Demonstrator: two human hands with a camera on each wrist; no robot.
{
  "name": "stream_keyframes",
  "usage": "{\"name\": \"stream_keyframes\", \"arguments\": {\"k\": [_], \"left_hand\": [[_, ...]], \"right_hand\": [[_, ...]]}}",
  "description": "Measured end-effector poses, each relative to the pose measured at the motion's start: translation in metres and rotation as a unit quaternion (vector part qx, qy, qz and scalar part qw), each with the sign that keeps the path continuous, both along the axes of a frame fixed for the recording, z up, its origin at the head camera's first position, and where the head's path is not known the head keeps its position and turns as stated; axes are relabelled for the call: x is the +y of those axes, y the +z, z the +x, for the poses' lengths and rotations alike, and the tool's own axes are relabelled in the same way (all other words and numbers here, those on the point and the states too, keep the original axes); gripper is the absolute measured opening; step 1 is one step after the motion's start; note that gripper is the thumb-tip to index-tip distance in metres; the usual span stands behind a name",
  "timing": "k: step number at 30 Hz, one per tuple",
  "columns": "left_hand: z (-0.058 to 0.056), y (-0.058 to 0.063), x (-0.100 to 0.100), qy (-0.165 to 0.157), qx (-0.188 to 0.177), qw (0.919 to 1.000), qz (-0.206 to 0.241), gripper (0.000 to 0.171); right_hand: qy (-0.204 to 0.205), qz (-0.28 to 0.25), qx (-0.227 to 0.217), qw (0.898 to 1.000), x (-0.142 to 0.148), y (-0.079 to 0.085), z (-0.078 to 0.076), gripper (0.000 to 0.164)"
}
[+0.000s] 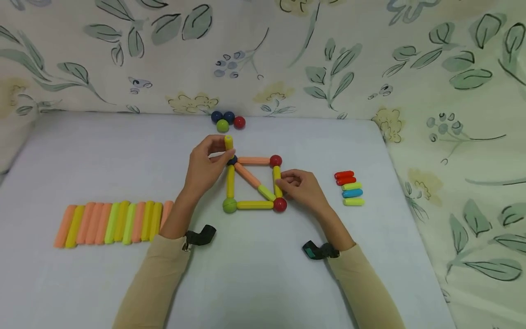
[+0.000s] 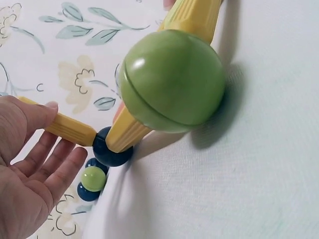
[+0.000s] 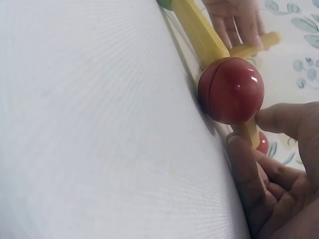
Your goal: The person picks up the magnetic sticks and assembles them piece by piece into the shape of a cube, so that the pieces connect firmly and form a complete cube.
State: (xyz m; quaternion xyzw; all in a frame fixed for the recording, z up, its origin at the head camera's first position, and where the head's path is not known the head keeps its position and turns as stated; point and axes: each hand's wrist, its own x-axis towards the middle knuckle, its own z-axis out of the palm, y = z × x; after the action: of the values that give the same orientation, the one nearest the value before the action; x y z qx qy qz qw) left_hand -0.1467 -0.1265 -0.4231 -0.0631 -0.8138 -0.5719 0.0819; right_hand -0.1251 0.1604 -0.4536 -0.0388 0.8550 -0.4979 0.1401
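A flat square of rods and balls lies on the table. Its corners are a dark blue ball [image 1: 234,161], a green ball [image 1: 229,205] and two red balls [image 1: 276,161]. A peach rod [image 1: 248,175] and a short lime rod [image 1: 266,192] run diagonally across it. My left hand [image 1: 205,167] pinches a yellow rod [image 2: 72,129] that stands up from the blue ball, its lower end at the ball. At the square's right side, my right hand [image 1: 304,188] holds another yellow rod [image 1: 277,174] between thumb and fingers, close to the near red ball [image 3: 232,90].
A row of peach, yellow and lime rods [image 1: 102,224] lies at left, partly behind my left forearm. Several short coloured rods [image 1: 352,193] are stacked in a column at right. Loose balls [image 1: 223,125] sit at the table's back edge, before a floral cloth [image 1: 263,55].
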Motion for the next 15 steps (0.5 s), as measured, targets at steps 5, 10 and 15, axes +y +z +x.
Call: {"name": "stream_keyframes", "arguments": {"k": [5, 10, 15], "left_hand": [[-0.0015, -0.0028, -0.0009, 0.002, -0.008, 1.0000, -0.004, 0.037], [-0.0011, -0.0037, -0.0012, -0.008, -0.019, 0.9998, -0.007, 0.039], [-0.0018, -0.0065, -0.0025, -0.012, -0.024, 0.9995, -0.018, 0.039]], "right_hand": [[-0.005, 0.004, 0.000, 1.000, -0.0002, -0.0007, 0.0001, 0.042], [-0.003, 0.007, 0.001, 1.000, -0.0004, -0.0004, 0.0007, 0.043], [0.000, 0.006, 0.006, 1.000, -0.0001, -0.0005, 0.0015, 0.044]]}}
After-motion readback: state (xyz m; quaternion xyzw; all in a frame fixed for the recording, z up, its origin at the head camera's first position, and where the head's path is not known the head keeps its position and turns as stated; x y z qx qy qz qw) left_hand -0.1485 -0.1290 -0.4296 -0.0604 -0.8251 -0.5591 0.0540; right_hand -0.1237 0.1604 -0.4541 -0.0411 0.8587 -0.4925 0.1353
